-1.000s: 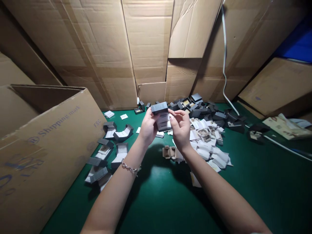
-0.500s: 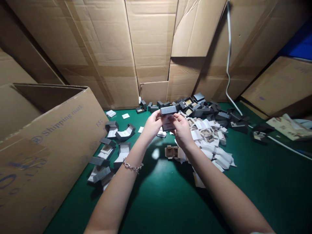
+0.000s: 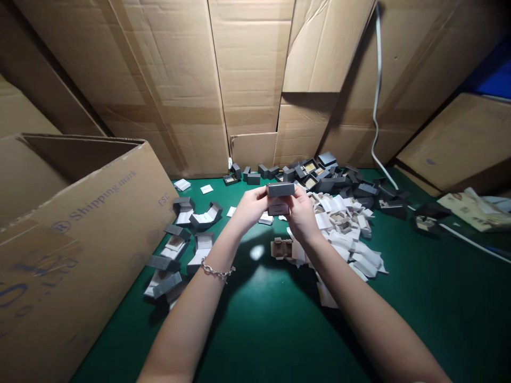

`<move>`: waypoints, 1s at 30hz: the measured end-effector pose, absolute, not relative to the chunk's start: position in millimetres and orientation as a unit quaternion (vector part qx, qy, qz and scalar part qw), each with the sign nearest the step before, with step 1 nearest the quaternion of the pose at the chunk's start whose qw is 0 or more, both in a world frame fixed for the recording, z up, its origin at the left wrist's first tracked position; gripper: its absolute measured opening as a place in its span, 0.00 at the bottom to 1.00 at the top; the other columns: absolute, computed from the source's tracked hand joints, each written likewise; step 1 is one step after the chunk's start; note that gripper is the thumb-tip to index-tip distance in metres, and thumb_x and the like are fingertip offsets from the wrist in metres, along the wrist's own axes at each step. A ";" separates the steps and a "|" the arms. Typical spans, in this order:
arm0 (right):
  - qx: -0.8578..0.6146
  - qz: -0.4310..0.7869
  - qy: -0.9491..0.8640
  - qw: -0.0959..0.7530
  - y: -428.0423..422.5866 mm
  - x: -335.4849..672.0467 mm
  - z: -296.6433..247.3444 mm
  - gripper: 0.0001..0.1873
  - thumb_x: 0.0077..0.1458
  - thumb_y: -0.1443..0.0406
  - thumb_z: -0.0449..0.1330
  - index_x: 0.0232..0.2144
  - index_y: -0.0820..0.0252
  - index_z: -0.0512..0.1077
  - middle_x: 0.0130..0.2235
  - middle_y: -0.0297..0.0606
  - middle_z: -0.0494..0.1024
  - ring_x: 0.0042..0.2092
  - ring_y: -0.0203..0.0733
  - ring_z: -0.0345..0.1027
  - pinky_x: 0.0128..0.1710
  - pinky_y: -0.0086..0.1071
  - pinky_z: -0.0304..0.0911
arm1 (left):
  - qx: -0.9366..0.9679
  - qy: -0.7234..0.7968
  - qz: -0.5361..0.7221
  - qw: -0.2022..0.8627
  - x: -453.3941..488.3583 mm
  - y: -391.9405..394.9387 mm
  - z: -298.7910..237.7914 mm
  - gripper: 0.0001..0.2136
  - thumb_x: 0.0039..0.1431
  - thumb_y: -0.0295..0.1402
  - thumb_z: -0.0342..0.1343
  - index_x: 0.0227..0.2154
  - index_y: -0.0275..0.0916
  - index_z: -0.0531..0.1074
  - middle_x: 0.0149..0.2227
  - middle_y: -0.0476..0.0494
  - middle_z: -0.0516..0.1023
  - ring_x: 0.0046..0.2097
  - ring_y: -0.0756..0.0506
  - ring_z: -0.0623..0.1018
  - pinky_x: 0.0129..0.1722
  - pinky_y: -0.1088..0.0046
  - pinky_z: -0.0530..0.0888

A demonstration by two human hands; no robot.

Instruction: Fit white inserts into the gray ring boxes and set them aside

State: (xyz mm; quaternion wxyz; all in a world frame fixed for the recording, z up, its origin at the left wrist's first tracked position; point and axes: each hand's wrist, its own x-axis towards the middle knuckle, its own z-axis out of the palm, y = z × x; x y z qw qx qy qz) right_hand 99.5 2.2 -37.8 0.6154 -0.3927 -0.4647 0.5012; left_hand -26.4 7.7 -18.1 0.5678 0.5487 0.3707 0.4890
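Note:
Between both hands, above the green table, is a small dark grey box (image 3: 281, 189) with its lid raised toward me. My left hand (image 3: 254, 206) grips its left side, and a chain bracelet circles that wrist. My right hand (image 3: 302, 213) is closed on the right side, fingers partly hidden behind the lid. A lighter inner face of the box (image 3: 278, 209) shows below the lid. Under my right wrist lies a pile of white paper and card inserts (image 3: 339, 218). Left of my left forearm, several open grey boxes with white linings (image 3: 204, 247) stand on the table.
A large cardboard carton (image 3: 131, 207) stands at the left. Several dark boxes (image 3: 331, 178) are heaped at the back right, before a cardboard wall (image 3: 167, 80). A white cable (image 3: 376, 106) runs down to the table (image 3: 255, 330). A brown open insert (image 3: 281, 248) lies near my right wrist.
The box has tilted and shifted slightly right and down, so its lid edge now faces me more squarely. Both hands still hold it.

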 end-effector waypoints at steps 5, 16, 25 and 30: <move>-0.366 0.497 -0.474 0.628 2.5 99.6 -39.8 0.20 0.43 0.53 0.65 0.34 0.57 0.65 0.32 0.35 0.77 0.31 0.41 0.72 0.30 0.35 0.70 | 0.543 0.392 0.499 0.550 -23.8 8.3 -20.9 0.13 0.47 0.38 0.64 0.33 0.35 0.78 0.32 0.44 0.78 0.38 0.43 0.76 0.43 0.64 0.73; -0.390 0.443 -0.556 0.585 6.9 106.6 -36.7 0.25 0.49 0.44 0.58 0.39 0.57 0.70 0.39 0.39 0.78 0.45 0.46 0.72 0.44 0.40 0.70 | 0.485 0.397 0.523 0.577 -23.9 9.7 -21.7 0.12 0.46 0.36 0.65 0.33 0.36 0.77 0.31 0.43 0.79 0.40 0.39 0.78 0.44 0.58 0.75; -0.558 0.314 -0.565 0.521 38.7 156.1 -47.0 0.24 0.51 0.55 0.57 0.48 0.61 0.70 0.46 0.45 0.76 0.46 0.46 0.70 0.48 0.45 0.66 | 0.363 0.367 0.652 0.555 -50.4 16.7 -6.6 0.10 0.47 0.35 0.64 0.32 0.36 0.74 0.35 0.43 0.79 0.42 0.42 0.78 0.43 0.61 0.77; -0.618 0.172 -0.629 0.440 40.5 179.9 -44.5 0.16 0.51 0.62 0.54 0.39 0.61 0.76 0.44 0.45 0.78 0.46 0.48 0.71 0.51 0.45 0.62 | 0.312 0.342 0.734 0.497 -61.1 22.3 -4.9 0.05 0.48 0.30 0.63 0.28 0.39 0.73 0.31 0.47 0.78 0.45 0.44 0.78 0.43 0.68 0.78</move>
